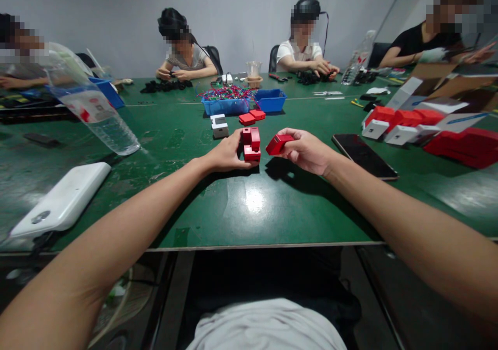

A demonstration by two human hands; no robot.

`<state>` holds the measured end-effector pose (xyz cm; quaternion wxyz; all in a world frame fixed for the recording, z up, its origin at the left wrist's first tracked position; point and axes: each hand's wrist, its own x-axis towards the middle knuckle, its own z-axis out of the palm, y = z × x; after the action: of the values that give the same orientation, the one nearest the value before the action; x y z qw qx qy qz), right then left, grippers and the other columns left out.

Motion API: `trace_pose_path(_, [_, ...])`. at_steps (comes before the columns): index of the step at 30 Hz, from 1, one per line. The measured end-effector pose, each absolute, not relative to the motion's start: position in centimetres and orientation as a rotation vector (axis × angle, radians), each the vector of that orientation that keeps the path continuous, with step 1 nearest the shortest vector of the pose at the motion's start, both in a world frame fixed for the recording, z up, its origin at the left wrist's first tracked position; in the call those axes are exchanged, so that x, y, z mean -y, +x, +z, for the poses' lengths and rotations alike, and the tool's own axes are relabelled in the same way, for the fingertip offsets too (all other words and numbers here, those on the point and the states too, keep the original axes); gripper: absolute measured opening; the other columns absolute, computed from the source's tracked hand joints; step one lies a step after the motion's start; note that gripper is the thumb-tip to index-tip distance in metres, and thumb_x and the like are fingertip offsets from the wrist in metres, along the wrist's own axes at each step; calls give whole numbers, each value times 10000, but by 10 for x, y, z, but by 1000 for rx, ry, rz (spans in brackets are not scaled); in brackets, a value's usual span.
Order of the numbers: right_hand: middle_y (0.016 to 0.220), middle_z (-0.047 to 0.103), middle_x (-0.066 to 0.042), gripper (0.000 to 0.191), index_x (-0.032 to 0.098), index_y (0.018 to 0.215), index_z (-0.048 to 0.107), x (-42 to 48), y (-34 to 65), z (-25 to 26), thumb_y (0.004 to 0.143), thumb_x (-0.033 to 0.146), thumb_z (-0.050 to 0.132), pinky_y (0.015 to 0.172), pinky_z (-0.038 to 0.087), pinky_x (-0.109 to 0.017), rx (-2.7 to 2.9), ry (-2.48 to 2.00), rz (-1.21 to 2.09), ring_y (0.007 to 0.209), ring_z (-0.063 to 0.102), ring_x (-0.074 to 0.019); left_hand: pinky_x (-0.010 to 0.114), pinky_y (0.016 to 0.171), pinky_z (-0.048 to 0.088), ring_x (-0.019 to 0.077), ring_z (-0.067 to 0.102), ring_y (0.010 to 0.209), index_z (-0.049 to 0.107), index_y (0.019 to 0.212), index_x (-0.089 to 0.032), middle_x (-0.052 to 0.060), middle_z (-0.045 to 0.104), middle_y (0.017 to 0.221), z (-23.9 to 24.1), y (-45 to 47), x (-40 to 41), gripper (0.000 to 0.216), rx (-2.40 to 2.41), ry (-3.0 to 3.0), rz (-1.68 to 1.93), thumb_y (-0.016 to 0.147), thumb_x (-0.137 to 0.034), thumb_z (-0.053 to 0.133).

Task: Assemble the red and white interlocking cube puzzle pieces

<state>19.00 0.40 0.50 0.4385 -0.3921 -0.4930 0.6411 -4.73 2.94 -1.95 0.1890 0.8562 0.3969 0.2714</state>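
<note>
Red blocks [251,152] sit gripped in the curled left hand [227,153], over the green counter [210,210]. The right hand [307,150] pinches a red case [277,145] just beside them, across a narrow gap. Open surface extends from both hands to the near edge; a phone [365,156] lies to the right.

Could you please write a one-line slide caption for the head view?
The left hand holds red blocks, the right hand another red piece, at a green table.
</note>
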Motion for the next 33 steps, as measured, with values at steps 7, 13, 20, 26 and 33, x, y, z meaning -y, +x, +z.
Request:
trace_pose_path(7, [767, 667, 13, 361, 191, 772, 563, -2, 190, 5, 538, -77, 622, 686, 589, -275, 1213, -941, 1637, 691, 673, -130, 481, 1053, 468, 334, 582, 1218, 410, 1335, -156, 164, 565, 1323, -19, -47, -29, 863, -1120, 2426, 756, 633, -478, 795])
trace_pose_path(13, [883, 689, 5, 338, 184, 747, 569, 1, 187, 7, 553, -86, 629, 686, 587, -281, 1165, -922, 1653, 722, 675, -127, 489, 1074, 462, 343, 570, 1235, 392, 1348, -134, 163, 556, 1331, -17, -46, -27, 874, -1142, 2414, 728, 644, -481, 778])
trace_pose_path(20, [794, 660, 11, 344, 191, 840, 594, 3, 185, 11, 575, -29, 598, 647, 553, -267, 1109, -940, 1630, 732, 639, -134, 489, 1078, 460, 342, 557, 1260, 382, 1356, -142, 172, 538, 1365, -18, -47, -28, 887, -1134, 2426, 726, 639, -481, 781])
trace_pose_path(26, [855, 664, -17, 434, 201, 1004, 579, 6, 183, 16, 619, -1, 570, 559, 520, -231, 1017, -954, 1681, 679, 620, -129, 486, 1080, 453, 342, 551, 1269, 383, 1359, -137, 184, 534, 1376, -18, -46, -28, 895, -1125, 2434, 733, 641, -501, 774])
trace_pose_path(33, [845, 693, -36, 289, 195, 1008, 594, 7, 180, 14, 769, 39, 644, 546, 513, -201, 1077, -974, 1710, 661, 636, -119, 480, 1078, 457, 342, 557, 1267, 387, 1359, -139, 182, 539, 1379, -18, -48, -29, 889, -1123, 2441, 729, 640, -495, 771])
